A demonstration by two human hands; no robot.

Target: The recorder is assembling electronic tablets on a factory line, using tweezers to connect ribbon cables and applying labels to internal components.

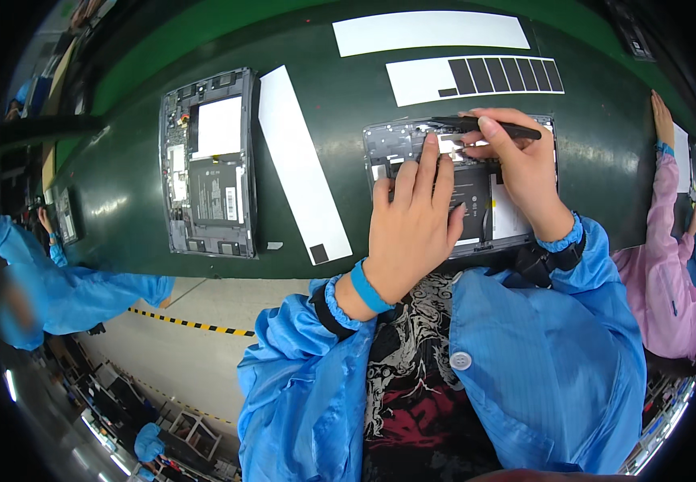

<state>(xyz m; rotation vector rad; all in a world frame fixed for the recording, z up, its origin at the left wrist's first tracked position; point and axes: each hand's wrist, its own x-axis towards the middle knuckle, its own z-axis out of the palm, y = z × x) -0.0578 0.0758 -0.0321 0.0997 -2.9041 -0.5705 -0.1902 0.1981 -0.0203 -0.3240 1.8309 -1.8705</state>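
Observation:
An opened electronic device [386,146], perhaps a laptop base or tablet, lies before me with its boards and black battery exposed. My left hand [411,221] rests across its left part, fingers stretched out, with a fingertip touching the area near the top edge. Black tweezers [520,130] are pinched in my right hand [529,177]. Their thin tips point left over the device's upper edge, close to my left fingertips. What the tips touch is too small to make out. Part of the device is hidden beneath both hands.
A second opened device [218,189] lies to the left, beside a slanted white strip [300,161] bearing one black pad. Beyond my hands lie a white sheet with several black pads [420,83] and a blank white sheet [432,34]. A co-worker's pink sleeve [663,209] reaches in at right.

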